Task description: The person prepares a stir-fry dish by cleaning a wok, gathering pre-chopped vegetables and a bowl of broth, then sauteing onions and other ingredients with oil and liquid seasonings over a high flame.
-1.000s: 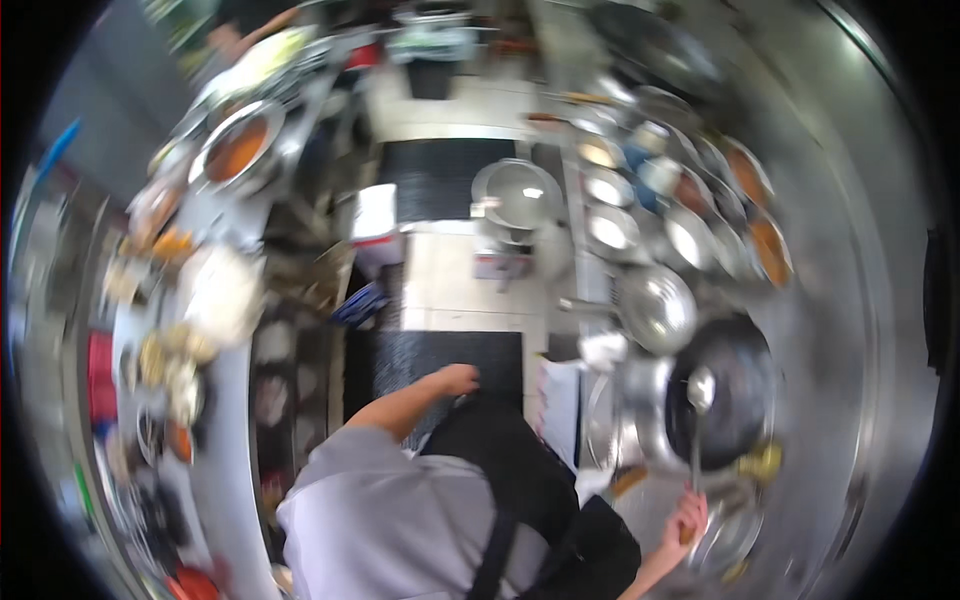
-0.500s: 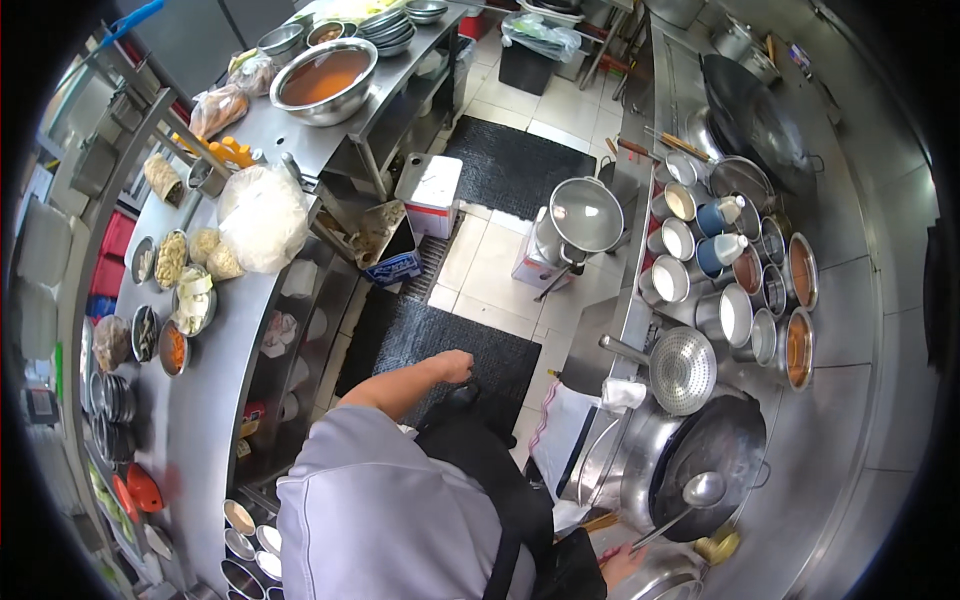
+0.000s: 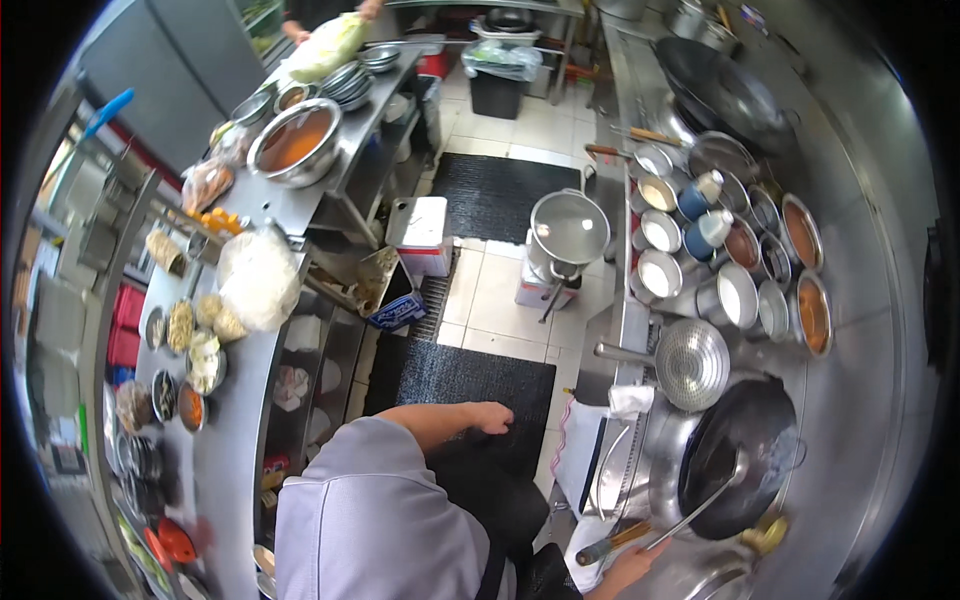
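My right hand (image 3: 628,566) is at the lower edge, closed around the wooden-ended handle of a long metal ladle (image 3: 690,510). The ladle's bowl rests inside a black wok (image 3: 745,440) on the steel range at right. My left hand (image 3: 492,417) hangs in front of my black apron over a black floor mat (image 3: 450,375); its fingers are curled and nothing is in it. My grey sleeve fills the lower middle.
A steel strainer pan (image 3: 690,362) and several pots of sauces and seasonings (image 3: 740,250) line the range at right, beyond them a second wok (image 3: 720,85). A pot (image 3: 568,228) stands on a box in the aisle. A prep counter (image 3: 270,190) at left carries bowls and bagged food.
The view has swung so the left counter and far aisle show more fully. My right hand keeps hold of the ladle in the wok, and my left hand stays by the apron.
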A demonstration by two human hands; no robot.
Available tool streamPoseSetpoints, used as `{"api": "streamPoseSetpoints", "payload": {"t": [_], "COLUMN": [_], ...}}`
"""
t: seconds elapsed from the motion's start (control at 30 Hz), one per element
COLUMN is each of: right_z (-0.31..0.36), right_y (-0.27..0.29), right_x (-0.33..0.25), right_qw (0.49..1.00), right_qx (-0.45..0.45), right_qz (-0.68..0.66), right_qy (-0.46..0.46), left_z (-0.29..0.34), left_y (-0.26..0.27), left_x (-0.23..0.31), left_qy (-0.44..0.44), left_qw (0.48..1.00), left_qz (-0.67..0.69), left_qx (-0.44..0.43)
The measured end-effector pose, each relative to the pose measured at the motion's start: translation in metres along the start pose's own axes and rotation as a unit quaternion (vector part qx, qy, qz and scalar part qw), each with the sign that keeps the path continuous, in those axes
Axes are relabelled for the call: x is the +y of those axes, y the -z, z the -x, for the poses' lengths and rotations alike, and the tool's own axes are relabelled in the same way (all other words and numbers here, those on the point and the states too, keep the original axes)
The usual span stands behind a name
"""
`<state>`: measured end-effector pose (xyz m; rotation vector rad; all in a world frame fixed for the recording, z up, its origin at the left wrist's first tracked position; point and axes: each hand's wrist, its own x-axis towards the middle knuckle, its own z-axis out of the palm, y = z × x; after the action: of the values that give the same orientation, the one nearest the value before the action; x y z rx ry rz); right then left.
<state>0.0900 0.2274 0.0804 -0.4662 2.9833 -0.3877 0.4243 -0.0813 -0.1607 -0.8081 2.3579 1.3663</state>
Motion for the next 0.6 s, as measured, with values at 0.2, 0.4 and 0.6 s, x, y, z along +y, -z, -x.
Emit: {"api": "streamPoseSetpoints", "payload": {"t": [0.2, 0.4, 0.6], "right_z": [-0.001, 0.037, 0.047], "right_y": [-0.019, -0.024, 0.003], "right_x": [0.038, 0.062, 0.036], "right_qw": [0.999, 0.989, 0.961], "right_qx": [0.000, 0.110, 0.186], "right_qz": [-0.035, -0.096, -0.186], "right_qy": [-0.002, -0.007, -0.081], "left_z": [0.000, -0.012, -0.024], "left_y": [0.010, 0.040, 0.045], "left_x": [-0.039, -0.054, -0.122], "left_qy": [0.044, 0.089, 0.195], "left_qw": [0.998, 0.990, 0.963], "left_qz": [-0.033, 0.095, 0.154], "left_qx": [-0.002, 0.049, 0.106]}}
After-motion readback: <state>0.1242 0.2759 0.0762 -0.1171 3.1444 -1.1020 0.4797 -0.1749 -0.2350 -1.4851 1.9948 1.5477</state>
